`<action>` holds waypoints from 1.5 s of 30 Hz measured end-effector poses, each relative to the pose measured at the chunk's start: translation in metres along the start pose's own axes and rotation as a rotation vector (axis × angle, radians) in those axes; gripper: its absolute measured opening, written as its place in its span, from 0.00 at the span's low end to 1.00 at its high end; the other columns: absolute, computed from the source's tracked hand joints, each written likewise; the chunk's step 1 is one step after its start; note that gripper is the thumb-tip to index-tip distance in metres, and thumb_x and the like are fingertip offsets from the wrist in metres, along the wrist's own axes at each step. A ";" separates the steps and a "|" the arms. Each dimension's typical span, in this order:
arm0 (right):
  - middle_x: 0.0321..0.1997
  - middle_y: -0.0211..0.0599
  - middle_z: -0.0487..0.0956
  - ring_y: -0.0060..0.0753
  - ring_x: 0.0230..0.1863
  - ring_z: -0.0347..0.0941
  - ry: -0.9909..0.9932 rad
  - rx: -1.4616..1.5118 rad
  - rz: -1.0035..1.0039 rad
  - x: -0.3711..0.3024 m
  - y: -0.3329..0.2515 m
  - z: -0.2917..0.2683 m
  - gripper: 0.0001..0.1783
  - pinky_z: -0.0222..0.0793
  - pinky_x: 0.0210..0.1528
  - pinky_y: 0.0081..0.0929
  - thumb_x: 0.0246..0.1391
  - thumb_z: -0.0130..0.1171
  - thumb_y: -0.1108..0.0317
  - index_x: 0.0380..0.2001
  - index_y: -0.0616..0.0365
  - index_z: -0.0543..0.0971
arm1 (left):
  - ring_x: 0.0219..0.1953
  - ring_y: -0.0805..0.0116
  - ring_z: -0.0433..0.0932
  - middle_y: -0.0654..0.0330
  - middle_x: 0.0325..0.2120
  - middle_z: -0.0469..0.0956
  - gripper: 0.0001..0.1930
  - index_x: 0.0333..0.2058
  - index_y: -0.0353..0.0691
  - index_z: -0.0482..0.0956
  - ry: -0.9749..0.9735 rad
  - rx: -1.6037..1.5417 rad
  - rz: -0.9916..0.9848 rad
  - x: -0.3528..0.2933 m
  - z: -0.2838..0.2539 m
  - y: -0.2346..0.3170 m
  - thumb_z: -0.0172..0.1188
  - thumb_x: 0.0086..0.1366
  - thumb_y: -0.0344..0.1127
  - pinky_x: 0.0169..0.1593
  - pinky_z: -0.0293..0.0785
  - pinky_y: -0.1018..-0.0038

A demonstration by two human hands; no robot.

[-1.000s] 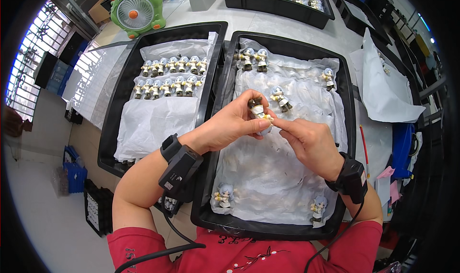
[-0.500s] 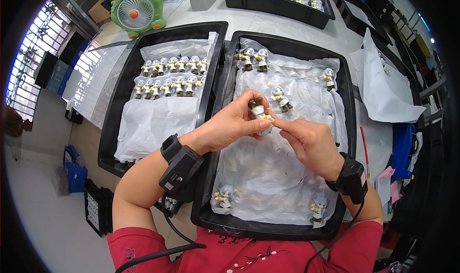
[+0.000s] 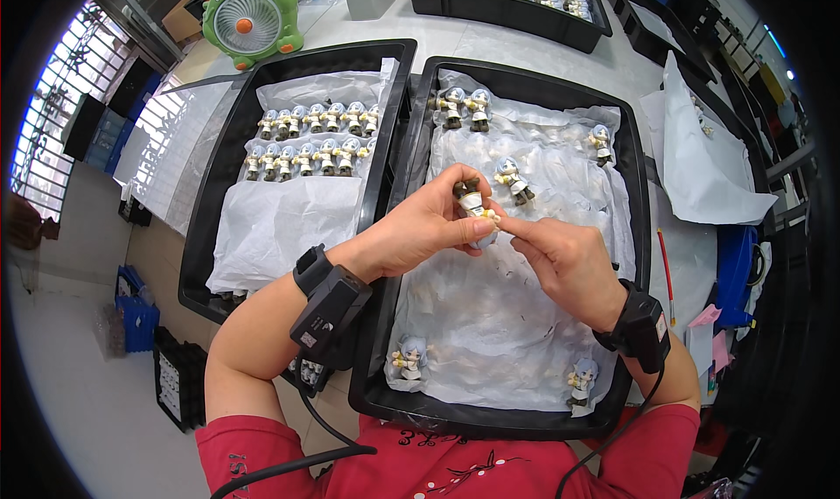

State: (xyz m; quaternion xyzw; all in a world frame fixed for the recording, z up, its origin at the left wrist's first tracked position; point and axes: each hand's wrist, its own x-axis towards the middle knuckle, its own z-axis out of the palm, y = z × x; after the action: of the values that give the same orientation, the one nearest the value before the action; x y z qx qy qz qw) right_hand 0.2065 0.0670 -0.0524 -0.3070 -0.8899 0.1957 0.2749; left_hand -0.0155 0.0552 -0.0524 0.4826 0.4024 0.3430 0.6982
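Observation:
My left hand point(image 3: 418, 228) is closed round a small figurine point(image 3: 472, 203) with pale blue hair, a white outfit and dark legs. It is held upside down, feet up, over the right tray. My right hand point(image 3: 564, 258) meets it from the other side, index fingertip against the figurine's upper body. The other right fingers are curled in, and whatever they may hold is hidden. Just beyond the hands, a similar figurine point(image 3: 514, 181) lies on the tray's crinkled paper lining point(image 3: 481, 324). Others lie near the corners, including one at the near left point(image 3: 409, 357) and one at the near right point(image 3: 582, 382).
A left black tray point(image 3: 203, 236) holds two rows of figurines and a white paper sheet point(image 3: 280, 228). Beyond stand a green animal-shaped fan point(image 3: 252, 22) and another filled black tray point(image 3: 507, 16). A red-handled brush point(image 3: 665, 271) lies right of my tray point(image 3: 643, 228).
Both hands and the figurine stay almost exactly in place. My right wrist has shifted very slightly.

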 end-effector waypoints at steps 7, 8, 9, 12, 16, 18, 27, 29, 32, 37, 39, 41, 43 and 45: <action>0.22 0.34 0.76 0.38 0.22 0.74 -0.009 -0.024 -0.015 0.000 0.000 0.000 0.16 0.68 0.22 0.33 0.51 0.58 0.72 0.45 0.50 0.77 | 0.40 0.76 0.74 0.65 0.43 0.67 0.22 0.49 0.41 0.62 -0.001 -0.033 -0.006 -0.001 0.000 0.000 0.63 0.61 0.37 0.44 0.79 0.72; 0.22 0.34 0.76 0.38 0.22 0.74 -0.009 -0.025 -0.015 0.000 0.000 -0.001 0.16 0.68 0.22 0.33 0.51 0.58 0.72 0.45 0.50 0.77 | 0.40 0.76 0.74 0.65 0.43 0.67 0.22 0.49 0.41 0.62 -0.002 -0.034 -0.006 -0.001 0.000 0.000 0.63 0.61 0.37 0.44 0.79 0.72; 0.21 0.35 0.76 0.38 0.22 0.74 -0.018 -0.030 -0.014 0.000 0.000 -0.002 0.16 0.68 0.22 0.33 0.51 0.58 0.72 0.45 0.49 0.77 | 0.40 0.76 0.74 0.65 0.43 0.67 0.23 0.49 0.41 0.62 -0.002 -0.030 -0.005 -0.001 0.000 0.000 0.63 0.61 0.38 0.44 0.79 0.72; 0.21 0.35 0.76 0.38 0.22 0.74 -0.016 -0.019 -0.013 0.000 0.001 -0.001 0.16 0.68 0.22 0.33 0.51 0.58 0.72 0.45 0.49 0.77 | 0.40 0.76 0.74 0.65 0.43 0.67 0.23 0.49 0.41 0.63 -0.003 -0.028 -0.002 0.000 0.001 0.000 0.63 0.60 0.38 0.44 0.79 0.72; 0.21 0.35 0.76 0.38 0.21 0.74 0.005 0.014 0.004 0.000 0.000 0.000 0.17 0.68 0.22 0.33 0.51 0.58 0.73 0.46 0.49 0.77 | 0.39 0.77 0.74 0.65 0.42 0.67 0.23 0.48 0.41 0.63 -0.005 -0.026 0.007 0.000 0.001 0.001 0.64 0.60 0.39 0.44 0.79 0.73; 0.21 0.35 0.75 0.38 0.22 0.74 0.004 0.002 0.003 0.000 0.000 0.001 0.17 0.68 0.22 0.33 0.51 0.58 0.73 0.46 0.49 0.77 | 0.39 0.77 0.74 0.65 0.42 0.67 0.23 0.48 0.41 0.63 -0.003 -0.023 0.007 0.000 0.000 0.000 0.64 0.60 0.38 0.43 0.79 0.73; 0.21 0.35 0.75 0.38 0.22 0.74 -0.011 -0.027 -0.019 0.000 0.000 -0.001 0.17 0.68 0.22 0.33 0.51 0.57 0.73 0.46 0.50 0.76 | 0.38 0.78 0.74 0.66 0.42 0.67 0.22 0.48 0.42 0.63 0.002 -0.024 0.003 -0.001 0.000 -0.001 0.63 0.61 0.38 0.43 0.79 0.73; 0.21 0.35 0.75 0.38 0.22 0.74 -0.009 -0.031 -0.026 0.000 0.001 0.000 0.17 0.68 0.22 0.33 0.51 0.57 0.73 0.46 0.50 0.77 | 0.38 0.78 0.74 0.66 0.42 0.67 0.21 0.48 0.42 0.63 0.001 -0.024 0.000 -0.001 0.000 -0.001 0.63 0.61 0.38 0.43 0.79 0.73; 0.22 0.35 0.76 0.38 0.22 0.75 0.012 0.000 -0.028 0.000 0.001 0.001 0.17 0.68 0.23 0.33 0.51 0.57 0.73 0.46 0.50 0.77 | 0.39 0.78 0.74 0.66 0.42 0.67 0.21 0.48 0.42 0.63 0.002 -0.025 -0.001 0.000 0.000 -0.001 0.63 0.61 0.37 0.43 0.79 0.73; 0.22 0.35 0.77 0.38 0.22 0.75 -0.002 -0.030 -0.006 -0.001 0.000 0.000 0.16 0.69 0.23 0.33 0.51 0.57 0.72 0.45 0.50 0.77 | 0.39 0.78 0.74 0.66 0.42 0.67 0.21 0.48 0.42 0.63 -0.003 -0.031 -0.002 0.000 0.000 -0.001 0.63 0.61 0.36 0.43 0.79 0.73; 0.22 0.35 0.77 0.38 0.22 0.75 0.000 -0.025 -0.014 0.000 0.000 0.000 0.16 0.69 0.23 0.33 0.51 0.57 0.72 0.45 0.50 0.77 | 0.39 0.78 0.74 0.66 0.42 0.67 0.20 0.48 0.42 0.63 -0.002 -0.042 -0.004 0.000 0.000 -0.002 0.62 0.61 0.36 0.43 0.79 0.73; 0.22 0.35 0.77 0.38 0.22 0.75 0.002 -0.020 -0.022 0.000 0.000 0.000 0.16 0.69 0.23 0.33 0.51 0.57 0.72 0.45 0.50 0.77 | 0.39 0.78 0.74 0.66 0.42 0.67 0.20 0.48 0.43 0.63 -0.002 -0.054 -0.008 0.000 -0.001 -0.002 0.62 0.61 0.36 0.43 0.79 0.73; 0.22 0.35 0.76 0.38 0.22 0.75 0.004 0.002 0.000 0.000 -0.001 0.001 0.16 0.68 0.23 0.33 0.51 0.57 0.72 0.45 0.50 0.77 | 0.39 0.78 0.74 0.66 0.42 0.67 0.20 0.48 0.43 0.63 -0.001 -0.046 -0.008 0.000 -0.001 -0.002 0.62 0.61 0.36 0.43 0.78 0.73; 0.22 0.36 0.76 0.38 0.22 0.75 0.009 0.004 0.005 -0.001 -0.001 0.001 0.16 0.68 0.23 0.33 0.51 0.57 0.72 0.45 0.50 0.77 | 0.39 0.78 0.74 0.66 0.42 0.67 0.20 0.48 0.43 0.63 -0.003 -0.041 -0.004 0.000 -0.001 -0.002 0.62 0.61 0.36 0.43 0.78 0.73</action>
State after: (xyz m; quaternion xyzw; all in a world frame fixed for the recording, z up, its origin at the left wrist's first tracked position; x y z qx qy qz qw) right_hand 0.2059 0.0660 -0.0532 -0.3096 -0.8875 0.1967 0.2789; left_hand -0.0162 0.0549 -0.0543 0.4679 0.3952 0.3493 0.7092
